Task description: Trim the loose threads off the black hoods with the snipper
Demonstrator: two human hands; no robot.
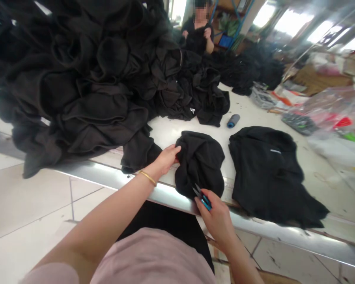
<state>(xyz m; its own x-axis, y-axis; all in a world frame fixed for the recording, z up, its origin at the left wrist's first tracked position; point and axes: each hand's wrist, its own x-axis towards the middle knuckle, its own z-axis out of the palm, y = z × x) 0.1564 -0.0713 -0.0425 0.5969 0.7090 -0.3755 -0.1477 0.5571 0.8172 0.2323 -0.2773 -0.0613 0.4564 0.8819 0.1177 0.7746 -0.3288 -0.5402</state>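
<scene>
My left hand (165, 159) grips the edge of a bunched black fabric garment (199, 165) lying on the white table (183, 134). My right hand (215, 221) sits at the garment's lower edge, shut around small thread snips (202, 199) with blue handles and dark blades. The snips' tips are close to the black cloth. A second black garment (268, 175) lies flatter to the right, out of reach of both hands' fingers. A huge heap of black garments (77, 79) rises at the left.
A grey and blue thread spool (233, 120) lies on the table beyond my hands. A metal-edged table rim (165, 193) runs in front of me above a tiled floor. A co-worker (198, 35) handles black cloth at the far end. Plastic bags (328, 110) are piled at the right.
</scene>
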